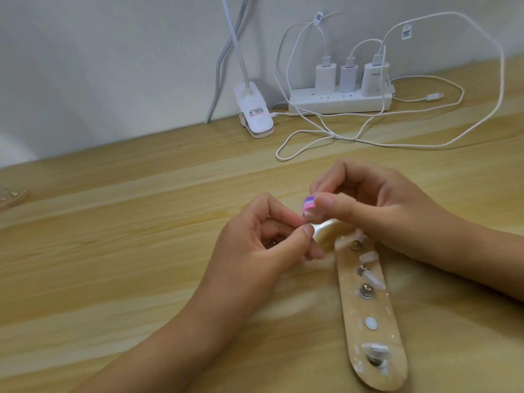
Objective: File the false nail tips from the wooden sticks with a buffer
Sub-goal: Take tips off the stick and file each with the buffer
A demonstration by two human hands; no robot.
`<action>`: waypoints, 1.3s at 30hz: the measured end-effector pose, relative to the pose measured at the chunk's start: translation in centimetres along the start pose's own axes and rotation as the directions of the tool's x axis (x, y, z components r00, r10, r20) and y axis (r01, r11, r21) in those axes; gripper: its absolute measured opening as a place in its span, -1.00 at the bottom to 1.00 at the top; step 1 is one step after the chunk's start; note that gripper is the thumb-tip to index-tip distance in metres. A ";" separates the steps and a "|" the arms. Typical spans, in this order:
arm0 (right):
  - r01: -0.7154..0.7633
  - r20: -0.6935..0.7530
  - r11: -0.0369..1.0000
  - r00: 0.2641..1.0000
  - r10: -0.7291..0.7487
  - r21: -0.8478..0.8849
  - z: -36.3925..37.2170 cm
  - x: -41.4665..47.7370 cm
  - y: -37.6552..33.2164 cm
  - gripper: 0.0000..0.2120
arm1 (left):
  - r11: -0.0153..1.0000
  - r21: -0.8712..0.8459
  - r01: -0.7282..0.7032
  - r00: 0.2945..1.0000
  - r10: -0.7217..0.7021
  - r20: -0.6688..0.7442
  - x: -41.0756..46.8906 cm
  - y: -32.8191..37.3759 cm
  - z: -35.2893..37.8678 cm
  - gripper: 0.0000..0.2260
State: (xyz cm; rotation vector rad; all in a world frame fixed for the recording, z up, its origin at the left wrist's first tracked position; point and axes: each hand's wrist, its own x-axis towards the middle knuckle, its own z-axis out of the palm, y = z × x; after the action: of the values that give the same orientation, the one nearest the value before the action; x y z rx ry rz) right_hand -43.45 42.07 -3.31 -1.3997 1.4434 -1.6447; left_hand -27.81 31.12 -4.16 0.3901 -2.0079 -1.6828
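My right hand (377,205) is pinching the buffer (308,204) against the false nail tip (312,215) my left hand (255,245) is pinching, at 11 o'clock from the wooden stick (368,321) on the table (141,236).

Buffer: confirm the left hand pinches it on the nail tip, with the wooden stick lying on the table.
Wrong hand. The head view shows the right hand pinching the buffer on the nail tip; the wooden stick lies on the table.
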 end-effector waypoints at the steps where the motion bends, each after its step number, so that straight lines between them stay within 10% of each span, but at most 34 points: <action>1: 0.007 -0.019 1.000 1.000 -0.007 -0.009 0.0 0.0 0.1 -0.80 | 1.000 -0.001 -0.003 1.000 0.003 -0.003 0.0 0.0 0.0 -0.92; 33: 0.232 0.010 0.960 0.972 -0.233 -0.156 0.1 -0.1 0.3 -0.86 | 0.997 -0.073 -0.001 1.000 -0.001 -0.027 0.1 -0.1 -0.1 -0.93; 39: -0.007 -0.103 0.977 0.995 -0.015 -0.213 -1.1 0.9 1.1 -0.85 | 0.997 -0.075 0.018 1.000 -0.020 -0.020 0.1 0.1 -0.1 -0.92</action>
State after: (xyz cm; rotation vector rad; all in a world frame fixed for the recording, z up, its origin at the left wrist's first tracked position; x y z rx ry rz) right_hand -45.01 41.37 -3.94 -1.4490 1.7205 -1.6248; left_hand -27.86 30.99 -4.01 0.4005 -1.9258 -1.7524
